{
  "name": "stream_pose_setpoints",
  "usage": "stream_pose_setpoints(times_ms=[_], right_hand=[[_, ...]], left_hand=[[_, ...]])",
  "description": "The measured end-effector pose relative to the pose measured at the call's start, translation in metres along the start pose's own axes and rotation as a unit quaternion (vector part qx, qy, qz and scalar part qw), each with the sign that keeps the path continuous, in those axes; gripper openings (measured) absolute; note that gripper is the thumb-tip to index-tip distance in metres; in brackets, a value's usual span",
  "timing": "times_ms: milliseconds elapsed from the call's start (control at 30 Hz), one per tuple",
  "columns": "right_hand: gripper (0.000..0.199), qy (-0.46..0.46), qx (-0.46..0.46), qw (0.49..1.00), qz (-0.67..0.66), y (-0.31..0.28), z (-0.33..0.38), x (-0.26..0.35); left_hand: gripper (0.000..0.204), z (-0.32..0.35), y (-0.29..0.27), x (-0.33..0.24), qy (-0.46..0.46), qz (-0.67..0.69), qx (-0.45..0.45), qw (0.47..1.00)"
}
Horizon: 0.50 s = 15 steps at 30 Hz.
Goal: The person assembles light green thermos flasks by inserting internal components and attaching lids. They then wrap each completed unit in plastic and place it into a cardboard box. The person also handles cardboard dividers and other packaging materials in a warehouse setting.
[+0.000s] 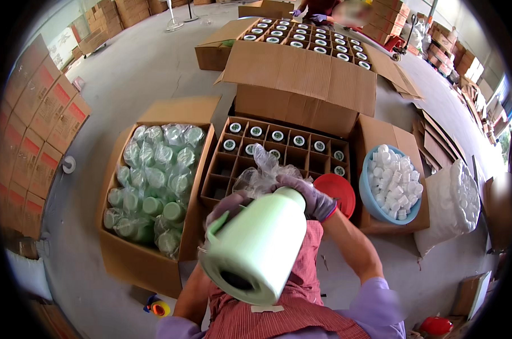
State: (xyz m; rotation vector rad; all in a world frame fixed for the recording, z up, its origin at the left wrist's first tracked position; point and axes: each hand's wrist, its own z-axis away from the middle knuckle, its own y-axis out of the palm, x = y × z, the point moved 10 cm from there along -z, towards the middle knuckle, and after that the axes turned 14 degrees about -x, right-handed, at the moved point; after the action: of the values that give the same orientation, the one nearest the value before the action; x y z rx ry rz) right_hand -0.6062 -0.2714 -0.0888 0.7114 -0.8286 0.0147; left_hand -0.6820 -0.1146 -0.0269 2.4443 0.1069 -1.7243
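Note:
A pale green jug (261, 240) with a side handle lies tilted before my chest. Its wide end, with a dark round opening, faces me, and its narrower end points away. My right hand (308, 196), in a grey-purple glove, closes round the narrower end. Gloved likewise, my left hand (229, 207) grips the jug near the handle and is partly hidden behind it. Just past my hands is a crumpled clear plastic bag (265, 168); I cannot tell whether either hand touches it. It covers part of a divided carton (217, 185) holding several white-topped items.
At left stands a carton (180, 270) of bagged green jugs. A blue basin (365, 189) of small white caps and a red round lid (336, 191) are at right, near a white sack (451, 198). Beyond, a co-worker (318, 10) stands behind another filled carton (301, 65).

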Motion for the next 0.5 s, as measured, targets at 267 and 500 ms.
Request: stream_pose_setpoints(times_ms=[267, 500], right_hand=[[0.054, -0.144, 0.145, 0.775, 0.598, 0.047, -0.008, -0.042], [0.050, 0.049, 0.012, 0.804, 0.592, 0.011, 0.029, -0.009]], left_hand=[[0.049, 0.120, 0.029, -0.013, 0.291, -0.315, 0.219, 0.877], [0.048, 0.119, -0.019, 0.007, 0.188, -0.269, 0.288, 0.899]])
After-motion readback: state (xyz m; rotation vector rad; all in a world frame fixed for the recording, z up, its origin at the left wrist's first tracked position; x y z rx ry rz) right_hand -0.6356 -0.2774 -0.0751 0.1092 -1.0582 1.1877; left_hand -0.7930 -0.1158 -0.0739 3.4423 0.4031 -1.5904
